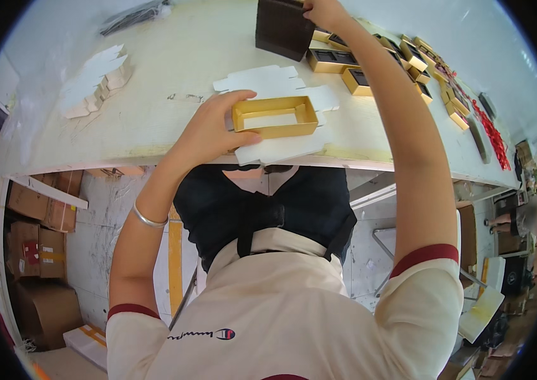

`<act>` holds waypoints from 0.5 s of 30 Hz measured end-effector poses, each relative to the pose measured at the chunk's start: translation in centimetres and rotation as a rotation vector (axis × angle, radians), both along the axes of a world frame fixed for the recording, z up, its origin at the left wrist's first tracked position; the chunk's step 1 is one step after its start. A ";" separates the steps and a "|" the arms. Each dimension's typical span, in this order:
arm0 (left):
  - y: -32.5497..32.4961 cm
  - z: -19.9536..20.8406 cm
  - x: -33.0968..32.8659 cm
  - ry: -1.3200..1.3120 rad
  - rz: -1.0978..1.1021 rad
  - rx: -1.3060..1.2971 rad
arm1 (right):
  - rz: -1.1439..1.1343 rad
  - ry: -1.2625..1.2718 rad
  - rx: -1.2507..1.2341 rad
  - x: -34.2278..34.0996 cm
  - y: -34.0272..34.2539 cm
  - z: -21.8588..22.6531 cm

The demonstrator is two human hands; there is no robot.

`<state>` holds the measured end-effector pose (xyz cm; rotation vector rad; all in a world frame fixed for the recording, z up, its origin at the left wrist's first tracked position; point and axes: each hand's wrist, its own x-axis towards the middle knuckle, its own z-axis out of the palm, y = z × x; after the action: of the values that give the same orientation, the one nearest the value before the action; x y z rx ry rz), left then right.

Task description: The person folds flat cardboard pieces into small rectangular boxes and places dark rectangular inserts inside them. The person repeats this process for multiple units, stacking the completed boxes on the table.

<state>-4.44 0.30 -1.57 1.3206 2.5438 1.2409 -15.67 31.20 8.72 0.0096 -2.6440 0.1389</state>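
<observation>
My left hand (213, 126) grips the left end of a small gold box (281, 132), thumb along its near side and fingers at the far side. The box is open-topped, and a pale bottom shows inside. Under and around it lie flat white card blanks (257, 77) with notched edges. At the far edge of the view my right hand (324, 14) is closed on the upper right corner of a dark brown square-sided piece (283, 30); whether it is one block or a stack, I cannot tell. Gold boxes with black inserts (335, 66) stand beside that piece.
More gold boxes (455, 115) extend along the table's right side, beside red ribbon (491, 136). White card blanks (105, 76) are piled at left, with dark strips (132, 18) behind. Cardboard cartons (34, 250) fill the space under the table's left. Another person (525, 218) is far right.
</observation>
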 end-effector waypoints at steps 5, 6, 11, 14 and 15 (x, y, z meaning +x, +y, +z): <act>0.1 0.0 -0.3 0.061 -0.031 -0.025 | 0.070 0.176 -0.117 1.0 0.7 1.5; -0.2 -0.1 -0.1 0.012 -0.032 0.009 | 0.084 0.185 -0.271 1.9 -0.7 2.3; -0.2 -1.1 0.0 -0.064 0.010 0.029 | 0.323 0.033 -0.905 9.6 -3.0 3.3; -0.1 -0.3 0.4 0.047 0.004 -0.027 | 0.213 -0.268 -0.917 17.8 -5.5 1.2; 0.3 -0.2 0.4 0.107 -0.011 -0.026 | 0.173 -0.379 -0.898 18.7 -5.3 0.3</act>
<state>-4.02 0.56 -1.80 1.4313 2.6099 1.1617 3.03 25.88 9.06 -0.0961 -2.6851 1.4830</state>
